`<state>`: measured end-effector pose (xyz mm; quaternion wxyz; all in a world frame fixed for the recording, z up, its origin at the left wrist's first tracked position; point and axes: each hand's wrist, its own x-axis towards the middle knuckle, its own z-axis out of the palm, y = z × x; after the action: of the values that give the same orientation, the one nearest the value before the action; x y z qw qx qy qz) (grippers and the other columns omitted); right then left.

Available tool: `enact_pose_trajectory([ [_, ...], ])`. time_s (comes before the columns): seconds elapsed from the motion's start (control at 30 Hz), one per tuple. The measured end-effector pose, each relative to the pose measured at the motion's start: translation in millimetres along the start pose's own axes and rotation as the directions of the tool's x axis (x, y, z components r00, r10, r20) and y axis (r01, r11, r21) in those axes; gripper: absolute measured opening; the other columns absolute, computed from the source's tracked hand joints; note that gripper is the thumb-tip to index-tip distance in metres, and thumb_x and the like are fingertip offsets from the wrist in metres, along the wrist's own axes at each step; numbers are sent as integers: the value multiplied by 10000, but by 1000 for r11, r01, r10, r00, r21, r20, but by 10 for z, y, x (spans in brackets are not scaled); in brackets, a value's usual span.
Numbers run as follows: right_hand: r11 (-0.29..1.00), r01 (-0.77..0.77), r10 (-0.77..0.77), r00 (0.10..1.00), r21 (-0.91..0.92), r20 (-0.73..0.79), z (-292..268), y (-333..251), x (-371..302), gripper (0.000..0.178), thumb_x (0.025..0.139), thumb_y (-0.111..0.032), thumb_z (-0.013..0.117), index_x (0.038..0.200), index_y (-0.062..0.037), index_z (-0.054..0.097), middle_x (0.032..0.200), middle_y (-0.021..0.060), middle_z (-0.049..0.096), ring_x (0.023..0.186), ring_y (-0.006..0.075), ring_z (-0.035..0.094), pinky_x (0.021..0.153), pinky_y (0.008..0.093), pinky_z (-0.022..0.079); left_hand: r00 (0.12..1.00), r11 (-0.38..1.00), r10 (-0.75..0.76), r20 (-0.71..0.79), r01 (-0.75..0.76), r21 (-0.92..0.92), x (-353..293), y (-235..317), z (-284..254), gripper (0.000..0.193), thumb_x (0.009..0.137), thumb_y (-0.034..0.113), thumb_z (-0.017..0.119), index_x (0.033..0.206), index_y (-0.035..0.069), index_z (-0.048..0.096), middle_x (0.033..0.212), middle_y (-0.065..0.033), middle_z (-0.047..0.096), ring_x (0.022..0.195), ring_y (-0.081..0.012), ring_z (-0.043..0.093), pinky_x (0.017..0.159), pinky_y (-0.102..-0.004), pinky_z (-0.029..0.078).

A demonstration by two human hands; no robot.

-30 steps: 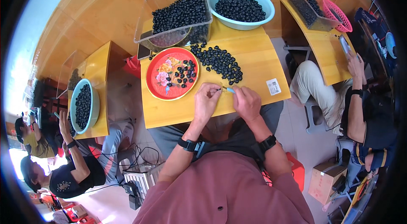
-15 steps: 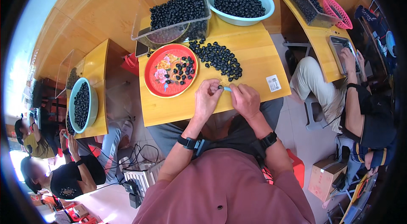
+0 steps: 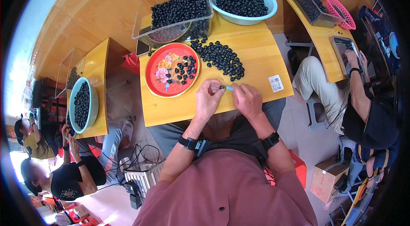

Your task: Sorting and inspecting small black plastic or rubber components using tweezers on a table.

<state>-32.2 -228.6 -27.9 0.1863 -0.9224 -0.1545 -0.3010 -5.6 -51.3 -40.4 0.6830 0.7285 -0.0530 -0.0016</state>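
Observation:
Above the near edge of the yellow table, my left hand [image 3: 208,98] pinches one small dark, round, berry-like piece [image 3: 222,87] between thumb and fingertips. My right hand [image 3: 248,101] is closed round a slim light-blue tool [image 3: 229,88], whose tip meets or nearly meets that piece; the contact is too small to make out. Just beyond my hands lies a loose pile of the same dark round pieces [image 3: 220,58]. Left of the pile stands a red flowered tray [image 3: 159,86] with a gold rim, holding several pieces on its right side.
At the table's far side are a clear plastic bin [image 3: 171,33] and a pale blue basin [image 3: 271,6], both holding dark pieces. A white label [image 3: 276,83] is stuck at the right. People work at side tables, one beside another blue basin [image 3: 94,108], one over a metal tray [image 3: 337,48].
My hands stay almost where they were, with the light-blue tool slightly shifted at the dark piece. At the right, the co-worker's head and arms have moved a little.

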Motion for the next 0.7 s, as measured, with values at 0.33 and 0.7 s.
enact_pose_trajectory([
  [0.33, 997, -69, 69, 998, -32, 1, -14, -15, 11, 108, 890, -110, 696, 982, -73, 737, 739, 69, 607, 679, 263, 660, 605, 409, 529, 998, 998, 58, -31, -58, -23, -19, -7, -43, 295, 896, -49, 798, 1177, 0, 723, 986, -61, 688, 832, -109, 675, 768, -259, 569],
  [0.7, 996, -79, 78, 996, -31, -35, -14, -21, 4, 95, 900, -118, 682, 976, -82, 724, 720, 70, 584, 663, 268, 651, 592, 419, 525, 957, 926, 283, -66, -254, 281, -10, 161, -234, 162, 877, -9, 798, 1035, 16, 770, 993, -98, 692, 823, -196, 676, 750, -315, 557],
])
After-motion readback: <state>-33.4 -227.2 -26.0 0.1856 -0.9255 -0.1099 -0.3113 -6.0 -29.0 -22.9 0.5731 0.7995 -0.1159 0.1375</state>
